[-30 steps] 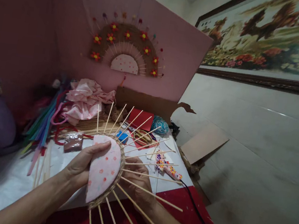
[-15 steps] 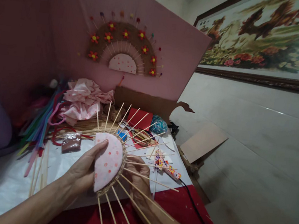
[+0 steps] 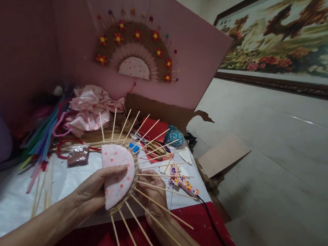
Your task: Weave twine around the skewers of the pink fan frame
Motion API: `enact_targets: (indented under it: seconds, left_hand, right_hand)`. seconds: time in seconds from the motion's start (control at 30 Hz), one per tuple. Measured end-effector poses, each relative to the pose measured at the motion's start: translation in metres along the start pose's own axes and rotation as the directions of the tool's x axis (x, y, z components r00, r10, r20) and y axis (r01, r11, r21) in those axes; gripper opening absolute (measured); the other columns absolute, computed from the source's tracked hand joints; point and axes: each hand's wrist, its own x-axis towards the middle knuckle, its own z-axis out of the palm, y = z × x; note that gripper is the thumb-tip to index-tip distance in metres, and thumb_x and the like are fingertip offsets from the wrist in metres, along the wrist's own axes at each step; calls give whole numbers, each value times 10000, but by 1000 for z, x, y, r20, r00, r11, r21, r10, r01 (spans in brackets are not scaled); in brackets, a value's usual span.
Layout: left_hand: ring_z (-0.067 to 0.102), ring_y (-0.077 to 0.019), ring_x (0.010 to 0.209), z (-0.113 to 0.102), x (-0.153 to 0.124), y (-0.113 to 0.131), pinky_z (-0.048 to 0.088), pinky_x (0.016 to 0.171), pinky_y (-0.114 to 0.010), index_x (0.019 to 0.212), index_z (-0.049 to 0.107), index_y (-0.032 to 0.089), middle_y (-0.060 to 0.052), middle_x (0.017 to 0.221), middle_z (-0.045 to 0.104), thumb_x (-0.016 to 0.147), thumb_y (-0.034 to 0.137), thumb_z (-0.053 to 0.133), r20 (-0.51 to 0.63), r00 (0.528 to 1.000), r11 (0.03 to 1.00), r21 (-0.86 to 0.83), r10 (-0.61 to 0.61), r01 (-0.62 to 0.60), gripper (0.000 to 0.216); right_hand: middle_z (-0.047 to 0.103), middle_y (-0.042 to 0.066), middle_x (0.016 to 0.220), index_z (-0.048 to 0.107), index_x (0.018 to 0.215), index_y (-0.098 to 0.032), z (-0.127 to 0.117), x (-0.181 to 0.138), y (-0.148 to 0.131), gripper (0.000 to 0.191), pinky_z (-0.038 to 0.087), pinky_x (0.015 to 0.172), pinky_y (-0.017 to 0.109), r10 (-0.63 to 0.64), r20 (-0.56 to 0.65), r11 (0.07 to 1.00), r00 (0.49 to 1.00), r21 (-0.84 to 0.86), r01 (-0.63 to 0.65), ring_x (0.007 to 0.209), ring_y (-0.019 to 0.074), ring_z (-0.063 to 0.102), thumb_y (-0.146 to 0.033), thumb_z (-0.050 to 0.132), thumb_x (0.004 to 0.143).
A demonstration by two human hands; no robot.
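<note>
A half-round piece covered in pink dotted fabric [image 3: 116,187] has a braided twine edge, and thin wooden sticks [image 3: 164,208] fan out from its curve. My left hand [image 3: 91,189] grips it at the straight side, thumb pressed flat on the fabric and the other fingers underneath. Behind the sticks, on the curved side, is my right hand [image 3: 154,196], its fingers bent in against the braided edge. The sticks partly cover those fingertips, so any strand between them is hard to make out.
A flower-patterned glue gun [image 3: 184,182] with a black cord lies at the right. Behind are blue yarn [image 3: 175,136], red card [image 3: 154,129] and crumpled pink fabric [image 3: 90,107]. Coloured pipe cleaners [image 3: 44,127] lie left. A finished half-round decoration [image 3: 137,37] hangs on the pink board.
The half-round piece has turned slightly, its upper sticks swinging left and its lower ones right. My left thumb reaches farther across the fabric. My right hand stays by the curved edge.
</note>
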Motion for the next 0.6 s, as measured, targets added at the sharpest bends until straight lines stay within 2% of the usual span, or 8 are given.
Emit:
enact_targets:
  seconds: [0.1,0.2,0.3,0.6]
  left_hand:
    - [671,-243,623,1,-1,2,541,680,-395,855,601,61,-111,650,692,712,37,540,-24,1000,1000,7,1,-1,157]
    - [664,-230,595,0,-2,3,548,643,-380,837,608,70,-108,653,692,702,36,554,-41,999,1000,-6,9,-10,149]
    - [657,-215,578,-1,-2,4,548,617,-362,819,615,78,-108,672,696,700,39,562,-34,999,999,-28,15,-16,136]
    - [668,-227,613,0,-4,4,554,642,-363,846,617,66,-124,681,697,729,57,545,20,1000,999,-42,-8,9,138]
  right_hand:
    - [628,-17,611,588,693,-161,-3,1,-5,231,394,450,182,29,53,999,998,-44,-26,480,80,530,-206,764,551]
    - [615,-6,598,638,686,-150,-7,1,-13,148,383,460,196,1,137,992,991,-123,16,479,75,500,-211,738,595]
    - [618,13,643,661,696,-163,-8,-2,-22,98,388,484,215,30,191,981,981,-192,7,524,89,504,-206,713,626]
    - [516,-44,543,612,642,-189,-6,-8,-31,83,308,436,201,32,261,986,965,-168,13,455,62,400,-186,695,646]
